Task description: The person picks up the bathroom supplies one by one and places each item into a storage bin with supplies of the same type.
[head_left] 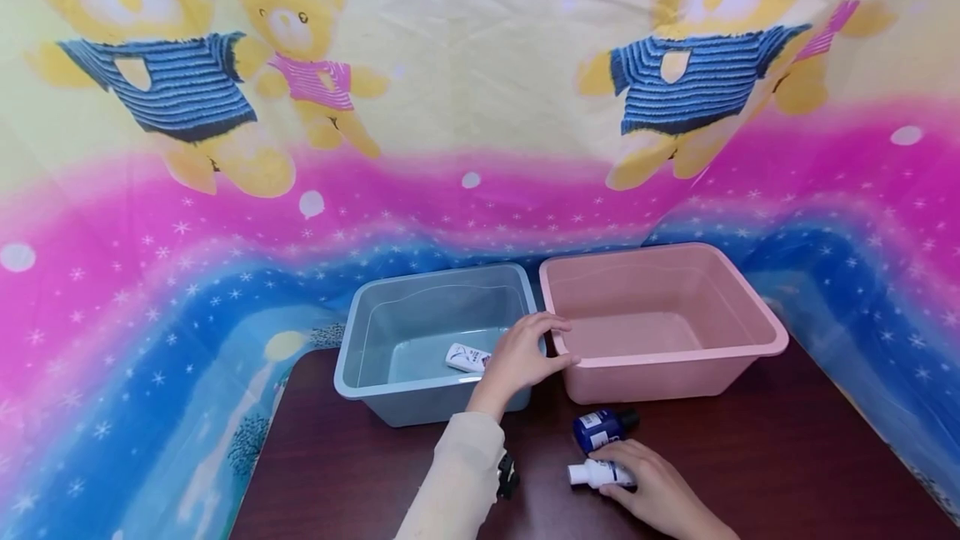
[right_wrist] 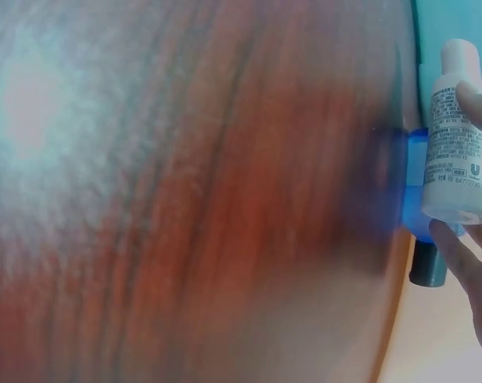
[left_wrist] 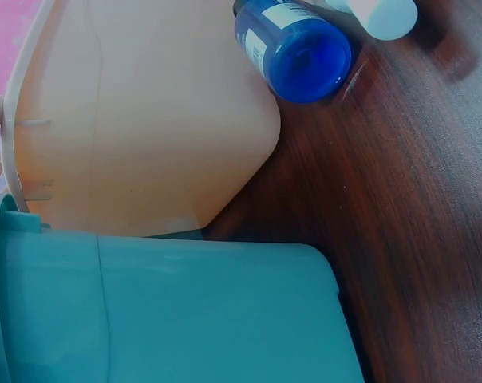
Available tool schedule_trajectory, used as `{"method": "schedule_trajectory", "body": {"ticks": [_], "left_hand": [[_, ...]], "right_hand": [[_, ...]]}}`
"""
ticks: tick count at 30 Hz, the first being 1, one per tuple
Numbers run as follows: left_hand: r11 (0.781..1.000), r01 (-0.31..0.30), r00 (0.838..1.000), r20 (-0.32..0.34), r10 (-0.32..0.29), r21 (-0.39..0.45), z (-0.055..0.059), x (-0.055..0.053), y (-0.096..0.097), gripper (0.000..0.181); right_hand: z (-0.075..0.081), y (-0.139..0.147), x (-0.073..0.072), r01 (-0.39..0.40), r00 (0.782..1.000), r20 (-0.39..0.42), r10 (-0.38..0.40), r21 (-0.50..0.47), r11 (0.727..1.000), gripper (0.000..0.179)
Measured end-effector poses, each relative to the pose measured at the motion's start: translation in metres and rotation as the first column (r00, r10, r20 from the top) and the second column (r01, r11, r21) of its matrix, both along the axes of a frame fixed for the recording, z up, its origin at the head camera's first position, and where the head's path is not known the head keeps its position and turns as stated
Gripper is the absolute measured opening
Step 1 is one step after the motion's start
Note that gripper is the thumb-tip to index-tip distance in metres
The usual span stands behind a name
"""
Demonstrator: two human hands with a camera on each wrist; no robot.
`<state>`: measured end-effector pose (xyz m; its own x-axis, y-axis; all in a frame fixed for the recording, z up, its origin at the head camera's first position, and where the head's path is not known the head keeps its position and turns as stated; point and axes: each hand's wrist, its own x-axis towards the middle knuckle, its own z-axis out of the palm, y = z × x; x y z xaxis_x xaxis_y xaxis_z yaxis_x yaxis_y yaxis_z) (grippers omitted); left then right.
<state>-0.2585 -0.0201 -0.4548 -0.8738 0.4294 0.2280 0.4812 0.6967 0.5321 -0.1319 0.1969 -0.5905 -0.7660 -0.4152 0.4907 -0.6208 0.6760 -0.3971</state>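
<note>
My right hand (head_left: 652,482) holds a small white bottle (head_left: 592,473) with a white cap just above the table, thumb on one side and fingers on the other. Printed text covers the side of this white bottle (right_wrist: 455,152) in the right wrist view. Right behind it, a blue bottle (head_left: 592,430) with a black cap lies on its side, near the pink bin (head_left: 660,377). My left hand (head_left: 517,361) reaches over the grey-blue bin (head_left: 405,402), its spread thumb and fingers at the pink bin's left rim. Inside the grey-blue bin lies another white bottle (head_left: 465,357), partly hidden by that hand.
Both bins stand side by side at the back of the dark wooden table (head_left: 315,457). A printed bear cloth (head_left: 465,107) hangs behind and around it. A black strap (head_left: 507,475) shows at my left wrist.
</note>
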Motion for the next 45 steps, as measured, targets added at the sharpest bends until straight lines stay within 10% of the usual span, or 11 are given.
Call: {"method": "schedule_trajectory", "body": {"ticks": [45], "left_hand": [[0.996,-0.082,0.996,-0.018,0.082,-0.018,-0.001,0.000,0.003,0.057]], "right_hand": [[0.045,0.022,0.004,0.058,0.997,-0.051,-0.061,-0.049,0.997,0.050]]}}
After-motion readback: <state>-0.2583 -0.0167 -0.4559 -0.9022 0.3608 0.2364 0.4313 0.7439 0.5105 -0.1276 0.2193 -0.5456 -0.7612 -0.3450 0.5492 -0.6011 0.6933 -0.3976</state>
